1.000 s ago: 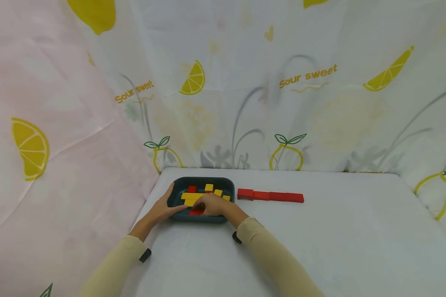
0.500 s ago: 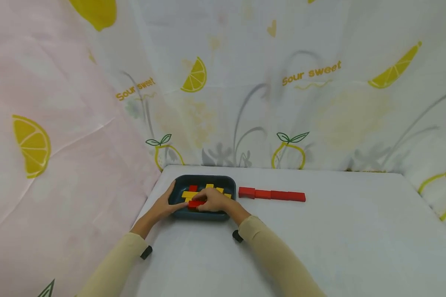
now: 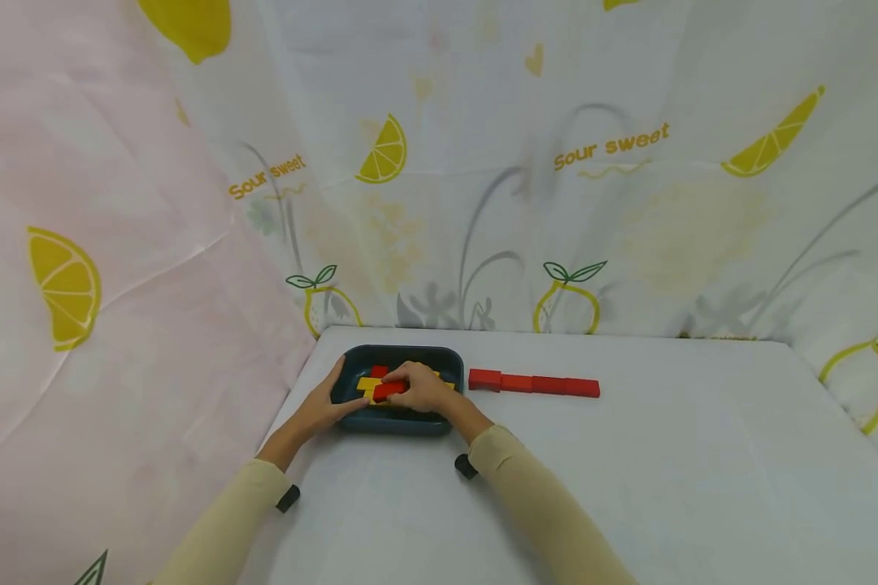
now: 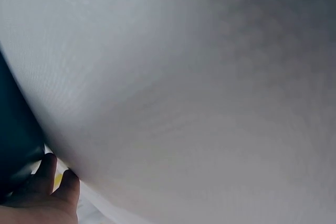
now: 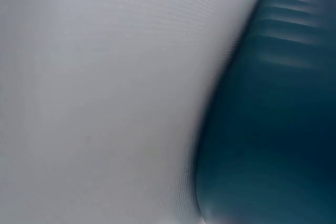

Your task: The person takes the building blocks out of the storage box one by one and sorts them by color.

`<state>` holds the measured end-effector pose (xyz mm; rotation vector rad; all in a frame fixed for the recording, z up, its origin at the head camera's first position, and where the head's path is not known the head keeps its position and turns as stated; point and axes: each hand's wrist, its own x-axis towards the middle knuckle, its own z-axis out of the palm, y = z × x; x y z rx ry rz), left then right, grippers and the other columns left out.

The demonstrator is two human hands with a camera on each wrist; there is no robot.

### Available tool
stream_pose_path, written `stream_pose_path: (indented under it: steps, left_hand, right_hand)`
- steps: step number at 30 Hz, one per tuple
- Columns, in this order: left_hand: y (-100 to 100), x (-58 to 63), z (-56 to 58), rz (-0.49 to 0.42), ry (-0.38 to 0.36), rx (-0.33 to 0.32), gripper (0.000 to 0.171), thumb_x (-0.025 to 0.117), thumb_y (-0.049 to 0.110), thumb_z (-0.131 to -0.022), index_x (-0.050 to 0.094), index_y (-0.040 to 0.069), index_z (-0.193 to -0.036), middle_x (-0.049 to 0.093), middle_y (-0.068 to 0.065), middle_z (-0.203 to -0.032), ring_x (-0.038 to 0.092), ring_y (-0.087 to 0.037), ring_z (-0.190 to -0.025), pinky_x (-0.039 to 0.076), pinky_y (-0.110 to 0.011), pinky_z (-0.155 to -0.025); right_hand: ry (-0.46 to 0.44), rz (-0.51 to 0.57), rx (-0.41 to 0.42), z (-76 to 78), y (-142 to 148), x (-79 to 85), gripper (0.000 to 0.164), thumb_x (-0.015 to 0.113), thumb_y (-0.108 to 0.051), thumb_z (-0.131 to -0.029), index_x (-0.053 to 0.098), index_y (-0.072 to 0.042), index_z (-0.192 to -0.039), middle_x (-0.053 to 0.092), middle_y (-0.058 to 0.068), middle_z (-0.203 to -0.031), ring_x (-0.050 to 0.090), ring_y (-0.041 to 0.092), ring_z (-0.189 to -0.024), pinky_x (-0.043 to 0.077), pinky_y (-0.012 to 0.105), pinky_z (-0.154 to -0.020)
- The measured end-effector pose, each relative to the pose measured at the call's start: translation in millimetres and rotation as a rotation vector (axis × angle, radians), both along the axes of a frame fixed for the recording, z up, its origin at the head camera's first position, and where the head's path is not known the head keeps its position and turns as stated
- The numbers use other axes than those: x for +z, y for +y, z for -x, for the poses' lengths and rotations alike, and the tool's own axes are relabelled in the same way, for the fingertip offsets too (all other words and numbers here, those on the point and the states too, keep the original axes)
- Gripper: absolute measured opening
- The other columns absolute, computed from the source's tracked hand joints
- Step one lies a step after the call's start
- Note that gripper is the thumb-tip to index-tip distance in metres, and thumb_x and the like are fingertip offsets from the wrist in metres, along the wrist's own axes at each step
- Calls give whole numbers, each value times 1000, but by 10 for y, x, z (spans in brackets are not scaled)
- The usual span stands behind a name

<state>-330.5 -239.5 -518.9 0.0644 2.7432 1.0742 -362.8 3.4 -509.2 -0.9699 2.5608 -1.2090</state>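
In the head view, a dark teal tray (image 3: 410,426) with a raised rim holds yellow blocks (image 3: 368,383) and a red block (image 3: 379,371). My left hand (image 3: 320,409) grips its left end, thumb over the near rim. In the left wrist view, fingers (image 4: 67,187) lie by the tray's wall (image 4: 16,124). My right hand (image 3: 426,389) pinches another red block (image 3: 389,392) between thumb and fingers, over the yellow ones. That hand hides part of the tray's contents. The right wrist view shows mostly the tray's outer wall (image 5: 268,129) and white cloth.
To the right of the tray, several red blocks (image 3: 534,383) lie end to end in a row on the white table (image 3: 666,455). A lemon-print cloth (image 3: 439,203) hangs behind the table, and a pinkish one (image 3: 139,390) on the left.
My right hand has picked the red block from the near side of the tray and raised it slightly, away from me over the yellow blocks. The left hand stays on the tray.
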Motion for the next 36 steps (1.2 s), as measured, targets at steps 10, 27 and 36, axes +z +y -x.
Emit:
stream_pose_path:
  steps: [10, 27, 36]
  left_hand:
    - [-31, -40, 13, -18, -5, -9, 112, 67, 64, -82, -5, 27, -160, 5, -16, -167, 17, -46, -149, 17, -69, -115]
    - [-25, -11, 15, -25, 3, -15, 113, 66, 66, -82, -6, 27, -160, 7, -18, -166, 17, -46, -148, 18, -69, -115]
    - [-35, -12, 2, -28, 9, -21, 113, 67, 65, -82, -6, 26, -160, 6, -16, -167, 17, -45, -149, 18, -68, -115]
  right_hand:
    - [-23, 48, -17, -31, 3, 16, 33, 80, -15, -84, 72, -8, -115, 68, 9, -118, 59, 21, -104, 53, 28, -89]
    - [-9, -3, -54, -6, -3, 10, 38, 83, -25, -81, 74, -11, -115, 66, 8, -116, 56, 21, -102, 50, 26, -85]
    - [8, -18, -29, 19, -5, -26, 36, 83, -25, -81, 73, -12, -113, 65, 7, -117, 55, 20, -104, 50, 25, -86]
